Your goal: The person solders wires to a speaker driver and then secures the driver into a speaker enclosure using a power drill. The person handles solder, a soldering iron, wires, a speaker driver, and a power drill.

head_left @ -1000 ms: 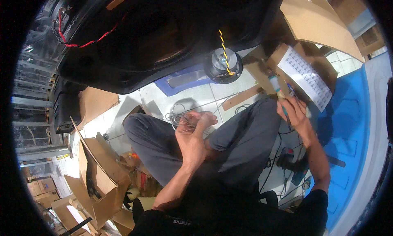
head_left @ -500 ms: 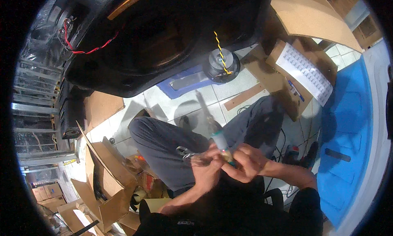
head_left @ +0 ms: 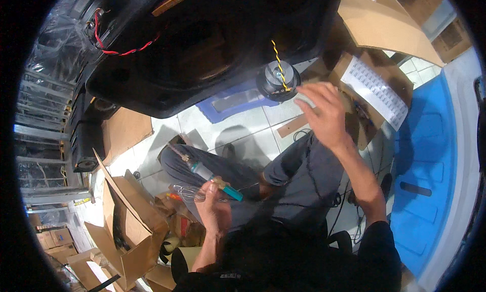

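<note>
My left hand (head_left: 213,203) is closed around a soldering iron (head_left: 202,171) with a teal handle end and a long thin metal tip, tilted over my left thigh. Loops of thin silvery wire (head_left: 186,192) hang beside the same fingers. My right hand (head_left: 326,115) reaches forward, thumb and fingers apart and seemingly holding nothing. Its fingertips are beside a round speaker driver (head_left: 278,73); whether they touch its rim I cannot tell. From the driver's edge rises a twisted yellow-and-black wire (head_left: 277,59).
The driver stands by a purple-blue plastic stool (head_left: 210,112). Above is a large black speaker box (head_left: 147,89). A red-and-black wire (head_left: 114,52) hangs at upper left. Cardboard boxes (head_left: 139,231) lie lower left; a printed sheet (head_left: 377,92) and a blue panel (head_left: 425,160) are right.
Both hands were together on the soldering iron. My right hand has let go and moved forward to the driver. My left hand has moved left with the iron.
</note>
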A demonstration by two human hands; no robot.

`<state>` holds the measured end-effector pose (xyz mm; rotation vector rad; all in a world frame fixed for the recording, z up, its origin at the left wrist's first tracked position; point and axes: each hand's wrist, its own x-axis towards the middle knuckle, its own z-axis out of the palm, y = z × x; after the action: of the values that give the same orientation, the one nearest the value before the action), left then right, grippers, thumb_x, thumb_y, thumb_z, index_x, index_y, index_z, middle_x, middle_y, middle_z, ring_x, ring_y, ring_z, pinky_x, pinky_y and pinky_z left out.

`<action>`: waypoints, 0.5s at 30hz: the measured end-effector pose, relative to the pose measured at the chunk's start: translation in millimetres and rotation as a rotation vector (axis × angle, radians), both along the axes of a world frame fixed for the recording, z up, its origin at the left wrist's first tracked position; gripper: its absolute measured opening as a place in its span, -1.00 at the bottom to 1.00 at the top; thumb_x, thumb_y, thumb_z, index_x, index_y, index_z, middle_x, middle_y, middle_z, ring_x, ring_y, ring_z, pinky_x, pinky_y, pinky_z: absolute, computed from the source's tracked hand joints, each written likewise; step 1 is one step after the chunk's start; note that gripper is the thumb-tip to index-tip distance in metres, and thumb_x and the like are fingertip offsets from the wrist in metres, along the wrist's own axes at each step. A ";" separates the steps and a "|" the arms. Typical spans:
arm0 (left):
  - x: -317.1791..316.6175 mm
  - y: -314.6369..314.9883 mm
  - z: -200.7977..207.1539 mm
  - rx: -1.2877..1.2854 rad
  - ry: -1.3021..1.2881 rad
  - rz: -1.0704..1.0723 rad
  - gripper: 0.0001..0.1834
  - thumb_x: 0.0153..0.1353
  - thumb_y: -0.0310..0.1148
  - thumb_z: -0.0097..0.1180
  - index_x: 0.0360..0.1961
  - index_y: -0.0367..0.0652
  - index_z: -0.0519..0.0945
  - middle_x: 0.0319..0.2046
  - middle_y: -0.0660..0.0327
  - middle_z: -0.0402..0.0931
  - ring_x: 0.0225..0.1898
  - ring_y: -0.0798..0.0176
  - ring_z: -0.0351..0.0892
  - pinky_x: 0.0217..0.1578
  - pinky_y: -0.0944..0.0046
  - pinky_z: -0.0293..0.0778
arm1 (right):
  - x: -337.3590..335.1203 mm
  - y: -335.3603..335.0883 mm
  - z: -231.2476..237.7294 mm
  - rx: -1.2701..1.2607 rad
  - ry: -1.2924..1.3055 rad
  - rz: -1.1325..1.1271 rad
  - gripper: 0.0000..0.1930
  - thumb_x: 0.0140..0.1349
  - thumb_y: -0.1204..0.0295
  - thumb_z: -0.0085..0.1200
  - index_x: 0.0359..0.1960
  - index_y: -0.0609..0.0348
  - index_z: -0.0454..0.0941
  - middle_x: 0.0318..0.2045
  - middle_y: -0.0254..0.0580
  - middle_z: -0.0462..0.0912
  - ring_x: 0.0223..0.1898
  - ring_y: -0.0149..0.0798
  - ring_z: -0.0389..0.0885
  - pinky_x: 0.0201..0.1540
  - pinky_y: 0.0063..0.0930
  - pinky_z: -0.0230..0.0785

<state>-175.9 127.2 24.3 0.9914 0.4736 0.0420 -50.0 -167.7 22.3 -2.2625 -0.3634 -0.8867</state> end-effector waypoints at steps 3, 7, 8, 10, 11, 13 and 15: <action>-5.1 -3.7 -4.8 -0.004 -0.021 -0.032 -0.72 0.22 -0.40 0.24 -0.11 -0.37 0.58 -0.23 0.12 0.60 -0.17 0.17 0.59 -0.05 0.15 0.45 | 23.2 -6.3 0.0 0.042 0.064 0.068 -0.77 0.02 0.58 0.35 -0.23 0.28 0.69 -0.26 -0.12 0.69 -0.17 -0.10 0.60 -0.08 -0.32 0.43; -8.6 -5.2 -7.9 -0.030 -0.014 -0.046 -0.73 0.20 -0.42 0.25 -0.14 -0.38 0.59 -0.23 0.09 0.62 -0.18 0.18 0.59 -0.04 0.15 0.44 | 30.8 -15.5 2.9 0.031 0.125 0.135 -0.79 0.02 0.55 0.37 -0.27 0.28 0.70 -0.29 -0.12 0.70 -0.18 -0.15 0.60 -0.07 -0.36 0.43; -8.8 -5.2 -8.1 -0.010 0.000 -0.051 -0.73 0.20 -0.42 0.26 -0.14 -0.38 0.58 -0.23 0.08 0.62 -0.19 0.17 0.59 -0.04 0.15 0.45 | 30.5 -15.8 2.8 0.019 0.140 0.152 -0.79 0.01 0.55 0.37 -0.27 0.27 0.70 -0.30 -0.12 0.70 -0.19 -0.16 0.60 -0.08 -0.36 0.42; -8.7 -5.3 -8.5 -0.041 0.001 -0.038 -0.73 0.19 -0.43 0.26 -0.14 -0.39 0.58 -0.23 0.07 0.62 -0.19 0.17 0.60 -0.05 0.15 0.46 | 30.4 -17.0 3.4 0.001 0.172 0.181 -0.79 0.01 0.54 0.37 -0.27 0.27 0.71 -0.30 -0.12 0.70 -0.20 -0.16 0.60 -0.09 -0.37 0.41; -8.4 -5.4 -8.6 -0.026 0.014 -0.041 -0.73 0.19 -0.44 0.27 -0.15 -0.39 0.58 -0.23 0.07 0.62 -0.19 0.17 0.60 -0.05 0.15 0.47 | 30.8 -17.2 3.8 -0.006 0.174 0.180 -0.79 0.01 0.54 0.37 -0.28 0.27 0.71 -0.31 -0.12 0.70 -0.21 -0.17 0.60 -0.09 -0.36 0.41; -8.2 -5.8 -8.7 -0.062 0.012 -0.018 -0.74 0.18 -0.44 0.27 -0.15 -0.38 0.58 -0.24 0.06 0.63 -0.19 0.17 0.60 -0.05 0.14 0.48 | 32.1 -17.4 4.9 -0.027 0.177 0.191 -0.80 0.01 0.53 0.37 -0.29 0.27 0.70 -0.31 -0.12 0.69 -0.23 -0.18 0.60 -0.10 -0.36 0.39; -8.2 -5.3 -8.3 -0.050 0.020 -0.034 -0.74 0.18 -0.45 0.28 -0.15 -0.38 0.58 -0.23 0.05 0.62 -0.19 0.16 0.60 -0.05 0.14 0.49 | 33.8 -16.5 6.0 -0.031 0.175 0.193 -0.83 0.04 0.50 0.35 -0.31 0.22 0.71 -0.34 -0.20 0.69 -0.24 -0.21 0.59 -0.08 -0.35 0.35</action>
<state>-184.1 122.0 16.0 0.9509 0.4742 -0.0106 -16.3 -184.3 28.3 -2.2678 -0.5082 -0.5840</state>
